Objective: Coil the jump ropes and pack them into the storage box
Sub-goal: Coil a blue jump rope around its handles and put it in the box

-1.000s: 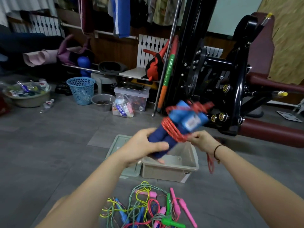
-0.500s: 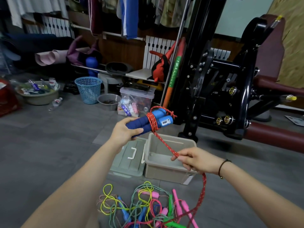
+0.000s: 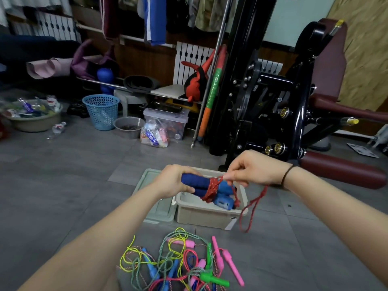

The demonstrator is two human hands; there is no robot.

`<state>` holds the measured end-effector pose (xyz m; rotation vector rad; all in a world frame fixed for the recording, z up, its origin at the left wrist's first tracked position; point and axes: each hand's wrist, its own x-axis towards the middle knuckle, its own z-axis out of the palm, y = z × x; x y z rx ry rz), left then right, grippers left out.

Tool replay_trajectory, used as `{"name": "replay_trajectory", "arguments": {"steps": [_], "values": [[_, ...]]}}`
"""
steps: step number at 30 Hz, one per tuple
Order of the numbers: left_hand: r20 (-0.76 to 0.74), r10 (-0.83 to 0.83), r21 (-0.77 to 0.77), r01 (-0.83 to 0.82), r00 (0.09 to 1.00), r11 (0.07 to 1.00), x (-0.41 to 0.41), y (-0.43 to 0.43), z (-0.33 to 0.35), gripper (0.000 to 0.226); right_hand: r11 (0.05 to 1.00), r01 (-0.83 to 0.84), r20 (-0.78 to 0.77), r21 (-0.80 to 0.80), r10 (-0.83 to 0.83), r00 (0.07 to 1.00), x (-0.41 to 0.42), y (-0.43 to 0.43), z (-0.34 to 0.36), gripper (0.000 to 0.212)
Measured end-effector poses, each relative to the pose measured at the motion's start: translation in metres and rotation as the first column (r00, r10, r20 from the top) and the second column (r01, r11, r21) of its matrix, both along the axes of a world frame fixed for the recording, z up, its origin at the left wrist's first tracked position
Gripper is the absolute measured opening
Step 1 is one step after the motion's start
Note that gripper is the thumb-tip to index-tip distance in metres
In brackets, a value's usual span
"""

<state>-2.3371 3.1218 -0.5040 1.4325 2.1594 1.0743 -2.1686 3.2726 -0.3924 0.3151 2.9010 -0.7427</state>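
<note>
Rising from the lower right, the right hand (image 3: 252, 169) has come up against the bundle and now pinches the red cord (image 3: 212, 189) right at the wraps; half a second ago it held the cord stretched out well below them. More turns now sit round the two blue handles (image 3: 195, 182), and only a short loose tail (image 3: 252, 208) hangs right of centre. The left hand (image 3: 174, 181) grips the foam ends of the handles, fingers curled round them, holding the bundle just above the open storage box (image 3: 201, 215) in the middle of the frame. Its lid (image 3: 155, 198) lies beside it on the left. Winding looks nearly finished: securing the tail likely comes next, then lowering the bundle in. A tangled pile of other ropes (image 3: 178, 263) waits at bottom centre, so most of the task remains.
</note>
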Motion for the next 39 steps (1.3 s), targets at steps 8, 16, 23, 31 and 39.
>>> {"name": "replay_trajectory", "arguments": {"steps": [8,16,23,31,39], "values": [[0.243,-0.317,0.019,0.322,0.917,0.946,0.019,-0.005,0.012,0.045,0.987,0.154,-0.105,-0.037,-0.157,0.982,-0.018,0.030,-0.022,0.031],[0.532,-0.241,0.256,0.118,0.811,0.960,0.012,-0.013,0.015,0.048,0.781,0.397,-0.021,-0.482,-0.463,0.886,-0.010,0.059,-0.090,0.034],[0.790,-0.141,0.350,-0.251,0.596,0.903,0.021,-0.002,0.009,0.038,0.650,0.326,-0.045,-0.687,-0.485,0.873,0.004,0.011,-0.113,0.030],[0.898,0.034,0.233,-0.539,0.439,0.810,0.023,0.011,0.004,0.036,0.686,0.271,-0.070,-0.675,-0.425,0.902,0.014,-0.017,-0.105,0.029],[0.712,0.305,0.214,-0.609,0.633,0.764,-0.006,0.007,-0.001,0.038,0.951,0.147,-0.096,-0.271,-0.178,0.979,0.038,-0.051,-0.071,0.026]]}}
